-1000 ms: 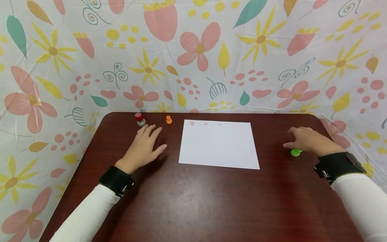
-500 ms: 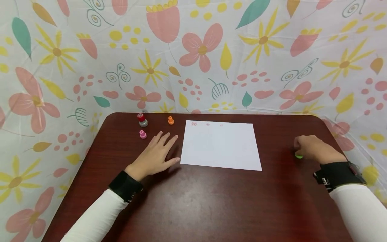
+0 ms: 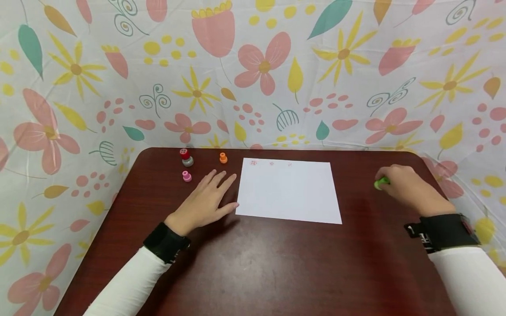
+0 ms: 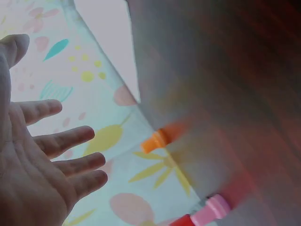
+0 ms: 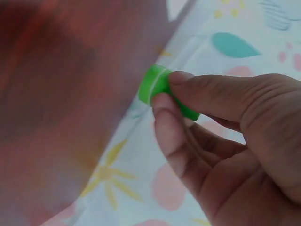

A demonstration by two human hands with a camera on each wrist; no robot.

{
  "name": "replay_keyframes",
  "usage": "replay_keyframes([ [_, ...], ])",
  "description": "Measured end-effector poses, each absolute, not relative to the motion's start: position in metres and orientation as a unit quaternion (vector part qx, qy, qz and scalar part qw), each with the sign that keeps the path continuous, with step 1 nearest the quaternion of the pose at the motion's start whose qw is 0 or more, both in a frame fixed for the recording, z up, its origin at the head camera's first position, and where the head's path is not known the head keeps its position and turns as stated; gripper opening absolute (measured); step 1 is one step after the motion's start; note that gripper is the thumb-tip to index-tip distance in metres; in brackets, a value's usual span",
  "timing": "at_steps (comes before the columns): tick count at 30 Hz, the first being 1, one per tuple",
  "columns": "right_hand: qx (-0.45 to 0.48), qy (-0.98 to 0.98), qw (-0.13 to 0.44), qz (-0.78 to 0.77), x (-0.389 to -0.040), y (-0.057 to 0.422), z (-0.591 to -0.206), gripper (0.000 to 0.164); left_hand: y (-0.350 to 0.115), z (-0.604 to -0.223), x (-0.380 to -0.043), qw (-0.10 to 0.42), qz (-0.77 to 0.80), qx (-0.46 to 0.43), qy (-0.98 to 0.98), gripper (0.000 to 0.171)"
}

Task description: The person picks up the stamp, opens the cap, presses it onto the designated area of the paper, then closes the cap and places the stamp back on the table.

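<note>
My right hand (image 3: 409, 188) pinches a small green stamp (image 3: 381, 183) between thumb and fingertips, off the right side of the paper. In the right wrist view the green stamp (image 5: 151, 84) juts out past the fingertips, its wide end outermost. A white sheet of paper (image 3: 288, 193) lies mid-table with three small red prints along its top edge. My left hand (image 3: 203, 204) is spread palm down at the sheet's left edge, thumb tip right at the border. Its straight, parted fingers (image 4: 70, 140) hold nothing in the left wrist view.
Left of the sheet stand an orange stamp (image 3: 223, 158), a pink stamp (image 3: 187, 176) and a red-topped stamp with a grey base (image 3: 186, 157). A flower-print cloth (image 3: 261, 109) hangs behind the dark wooden table (image 3: 253, 267).
The green stamp stood on the table under my right hand; now the hand pinches it and has lifted it. My left hand has moved right, from the stamps to the sheet's edge.
</note>
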State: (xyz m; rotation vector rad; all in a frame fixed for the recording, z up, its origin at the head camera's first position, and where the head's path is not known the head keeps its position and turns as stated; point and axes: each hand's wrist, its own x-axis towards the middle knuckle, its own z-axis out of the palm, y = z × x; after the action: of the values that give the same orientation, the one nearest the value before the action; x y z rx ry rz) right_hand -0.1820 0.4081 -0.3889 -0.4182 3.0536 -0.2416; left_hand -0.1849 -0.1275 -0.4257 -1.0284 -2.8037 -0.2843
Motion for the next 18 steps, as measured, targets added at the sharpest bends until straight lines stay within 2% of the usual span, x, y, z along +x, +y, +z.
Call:
replay_keyframes([
  [6,-0.175,0.971,-0.112,-0.121,-0.174,0.370,-0.378,0.019,-0.116,-0.412,-0.182,0.090,-0.121,-0.347,-0.926,0.075],
  [9,-0.179,0.960,-0.155,-0.146,-0.170,0.349,-0.373,0.018,-0.108,-0.405,-0.180,0.098,-0.143,-0.345,-0.923,0.073],
  [18,-0.156,0.942,-0.182,-0.237,-0.155,0.294,-0.358,0.020,-0.080,-0.388,-0.175,0.144,-0.227,-0.342,-0.901,0.059],
])
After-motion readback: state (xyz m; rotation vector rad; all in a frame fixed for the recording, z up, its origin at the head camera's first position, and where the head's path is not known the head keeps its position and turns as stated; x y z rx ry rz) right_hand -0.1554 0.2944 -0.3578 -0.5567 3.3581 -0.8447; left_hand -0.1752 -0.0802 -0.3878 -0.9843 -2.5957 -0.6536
